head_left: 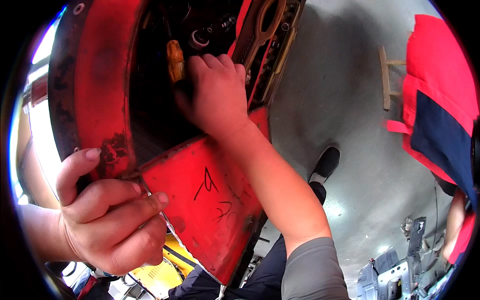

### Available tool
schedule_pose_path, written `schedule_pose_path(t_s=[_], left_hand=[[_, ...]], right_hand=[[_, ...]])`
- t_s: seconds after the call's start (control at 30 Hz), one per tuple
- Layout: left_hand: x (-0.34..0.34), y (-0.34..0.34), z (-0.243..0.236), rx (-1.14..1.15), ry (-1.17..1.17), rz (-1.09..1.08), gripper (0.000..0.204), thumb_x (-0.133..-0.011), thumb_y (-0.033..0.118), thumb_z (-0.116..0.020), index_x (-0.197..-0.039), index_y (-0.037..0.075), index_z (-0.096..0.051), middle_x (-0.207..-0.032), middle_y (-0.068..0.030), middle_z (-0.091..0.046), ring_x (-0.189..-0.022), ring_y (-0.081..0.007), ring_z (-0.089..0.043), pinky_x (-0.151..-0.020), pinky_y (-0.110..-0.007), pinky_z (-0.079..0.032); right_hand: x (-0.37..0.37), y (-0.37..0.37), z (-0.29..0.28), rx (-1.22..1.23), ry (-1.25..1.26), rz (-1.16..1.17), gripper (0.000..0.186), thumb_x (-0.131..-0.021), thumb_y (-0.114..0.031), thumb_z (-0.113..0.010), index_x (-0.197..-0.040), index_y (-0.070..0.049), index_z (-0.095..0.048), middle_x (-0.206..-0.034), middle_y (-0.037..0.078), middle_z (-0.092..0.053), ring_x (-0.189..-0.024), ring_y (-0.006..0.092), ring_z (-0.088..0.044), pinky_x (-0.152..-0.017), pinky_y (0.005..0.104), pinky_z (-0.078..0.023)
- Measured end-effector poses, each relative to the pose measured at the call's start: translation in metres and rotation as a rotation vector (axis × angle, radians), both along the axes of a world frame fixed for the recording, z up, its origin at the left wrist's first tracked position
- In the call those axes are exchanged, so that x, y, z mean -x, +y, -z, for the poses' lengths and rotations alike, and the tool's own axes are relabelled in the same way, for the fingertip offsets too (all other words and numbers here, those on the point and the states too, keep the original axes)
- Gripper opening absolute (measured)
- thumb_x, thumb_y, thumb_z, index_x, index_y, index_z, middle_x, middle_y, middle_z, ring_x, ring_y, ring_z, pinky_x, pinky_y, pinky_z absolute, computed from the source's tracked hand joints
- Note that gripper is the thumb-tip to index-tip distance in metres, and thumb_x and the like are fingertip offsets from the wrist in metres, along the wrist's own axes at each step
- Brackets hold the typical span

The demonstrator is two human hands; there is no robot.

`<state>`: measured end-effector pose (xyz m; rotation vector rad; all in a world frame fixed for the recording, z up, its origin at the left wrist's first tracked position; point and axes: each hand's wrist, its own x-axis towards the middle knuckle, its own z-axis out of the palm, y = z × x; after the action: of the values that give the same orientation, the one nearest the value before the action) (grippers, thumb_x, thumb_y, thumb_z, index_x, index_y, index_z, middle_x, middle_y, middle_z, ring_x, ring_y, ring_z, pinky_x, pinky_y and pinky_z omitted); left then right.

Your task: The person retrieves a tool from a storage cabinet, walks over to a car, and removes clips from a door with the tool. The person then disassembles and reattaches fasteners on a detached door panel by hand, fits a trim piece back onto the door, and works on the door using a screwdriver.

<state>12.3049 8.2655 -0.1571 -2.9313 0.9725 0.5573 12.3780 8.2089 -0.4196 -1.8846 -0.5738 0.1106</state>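
Observation:
My left hand (112,212) is curled on the edge of a red metal panel (207,230) with black pen marks, its forefinger raised against the worn red frame (100,80). My right hand (215,90) reaches into the dark opening above the panel, fingers bent down and partly out of sight. A yellow handle (174,57) lies right beside that hand; whether the fingers grip it is hidden. Further in are a pale ring-shaped part (199,40) and dark fittings. Along the opening's right side runs a brown metal strip (265,37) with an oval cutout.
Another person's red and navy clothing (435,115) and arm (452,225) are at the right, near a wooden frame (386,80). Grey metal parts (395,275) lie at lower right. My shoe (327,160) is on the grey floor. Yellow bodywork (157,277) shows below the panel.

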Motion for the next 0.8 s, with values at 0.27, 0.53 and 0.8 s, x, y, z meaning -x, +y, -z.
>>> schedule_pose_path(t_s=[0.27, 0.53, 0.8], left_hand=[[-0.002, -0.002, 0.000, -0.007, 0.006, 0.023, 0.016, -0.073, 0.031, -0.070, -0.073, 0.016, -0.063, -0.089, 0.0001, -0.078, -0.082, -0.0191, -0.061, -0.113, -0.062, -0.034], [-0.004, -0.012, 0.013, -0.017, 0.005, 0.012, 0.017, -0.069, 0.032, -0.072, -0.076, 0.017, -0.069, -0.089, 0.0039, -0.078, -0.081, -0.0158, -0.061, -0.113, -0.059, -0.034], [-0.012, -0.021, 0.002, -0.054, 0.008, 0.019, 0.020, -0.066, 0.034, -0.075, -0.078, 0.018, -0.071, -0.090, 0.0045, -0.078, -0.081, -0.0142, -0.061, -0.115, -0.058, -0.033]], right_hand=[[0.001, 0.002, 0.009, -0.098, 0.039, 0.095, 0.040, -0.076, -0.022, -0.079, -0.111, -0.009, -0.065, -0.102, 0.009, -0.067, -0.101, 0.0341, -0.062, -0.082, 0.0479, -0.047], [0.001, -0.006, 0.024, -0.102, 0.057, 0.057, 0.043, -0.077, -0.012, -0.075, -0.119, -0.010, -0.065, -0.104, 0.008, -0.066, -0.102, 0.0316, -0.062, -0.084, 0.0461, -0.045], [-0.001, -0.007, 0.013, -0.126, 0.049, 0.093, 0.047, -0.074, -0.011, -0.075, -0.120, -0.009, -0.066, -0.105, 0.008, -0.066, -0.103, 0.0314, -0.062, -0.084, 0.0456, -0.046]])
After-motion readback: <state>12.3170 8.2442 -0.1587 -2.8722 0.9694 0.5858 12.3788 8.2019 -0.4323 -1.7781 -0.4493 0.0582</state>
